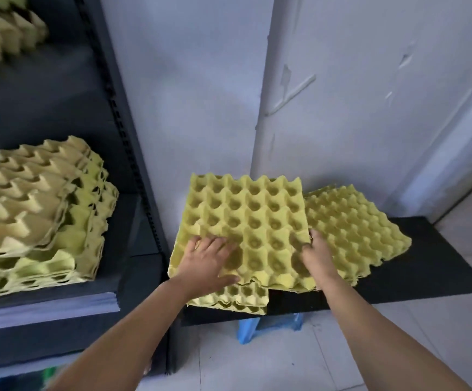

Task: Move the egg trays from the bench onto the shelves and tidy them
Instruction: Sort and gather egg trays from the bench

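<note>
A yellow egg tray (pixel 249 221) lies on top of a low stack on the black bench (pixel 426 266). My left hand (pixel 209 261) lies on its near left part with fingers spread over the cups. My right hand (pixel 315 255) grips its right edge, fingers curled round it. A second tray stack (pixel 353 230) sits skewed to the right on the bench. More trays (pixel 237 299) stick out underneath at the front. On the dark shelf (pixel 45 303) at the left stands an untidy pile of trays (pixel 40 213).
Another tray pile (pixel 3 32) sits on the upper shelf at the top left. A dark shelf upright (pixel 127 131) stands between shelf and bench. A white wall and pipe (pixel 266 108) are behind the bench. A blue stool (pixel 266 328) is under it, on a tiled floor.
</note>
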Motion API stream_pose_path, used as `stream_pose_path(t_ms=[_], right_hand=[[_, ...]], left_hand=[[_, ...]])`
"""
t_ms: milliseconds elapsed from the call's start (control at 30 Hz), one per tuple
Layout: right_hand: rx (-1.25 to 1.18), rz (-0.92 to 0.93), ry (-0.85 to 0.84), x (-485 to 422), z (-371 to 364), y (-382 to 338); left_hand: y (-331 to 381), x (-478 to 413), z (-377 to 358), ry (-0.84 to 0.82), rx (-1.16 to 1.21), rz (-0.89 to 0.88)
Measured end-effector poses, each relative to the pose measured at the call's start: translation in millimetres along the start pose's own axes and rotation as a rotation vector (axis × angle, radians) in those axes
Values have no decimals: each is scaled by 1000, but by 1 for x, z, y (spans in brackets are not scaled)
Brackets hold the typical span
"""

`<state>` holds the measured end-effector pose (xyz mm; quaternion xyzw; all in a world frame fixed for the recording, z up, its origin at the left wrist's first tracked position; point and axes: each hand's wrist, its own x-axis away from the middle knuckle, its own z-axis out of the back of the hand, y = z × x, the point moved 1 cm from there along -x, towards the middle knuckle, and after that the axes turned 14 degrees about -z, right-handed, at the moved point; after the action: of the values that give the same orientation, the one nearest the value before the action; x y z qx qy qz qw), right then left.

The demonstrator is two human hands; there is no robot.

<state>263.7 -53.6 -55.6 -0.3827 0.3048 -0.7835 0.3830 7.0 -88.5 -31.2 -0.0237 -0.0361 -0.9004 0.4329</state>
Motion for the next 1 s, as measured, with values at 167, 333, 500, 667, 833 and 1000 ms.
stream_pose_path(t_ms=[167, 333, 500, 667, 833, 1000], right_hand=[[-48, 69, -74, 66, 26, 18], [-185, 172, -185, 150, 39, 17], [-238, 260, -398, 218, 13, -9], [-34, 387, -632, 285, -46, -41], [28, 511, -773, 361, -125, -87], [106, 577, -913, 437, -218, -124]], left_hand=[[59, 69, 18, 10, -191, 9], [107, 143, 40, 255, -287, 65], [114, 232, 56, 361, -317, 212], [97, 331, 65, 355, -306, 396], [61, 427, 73, 378, -296, 583], [-7, 523, 74, 361, -328, 689]])
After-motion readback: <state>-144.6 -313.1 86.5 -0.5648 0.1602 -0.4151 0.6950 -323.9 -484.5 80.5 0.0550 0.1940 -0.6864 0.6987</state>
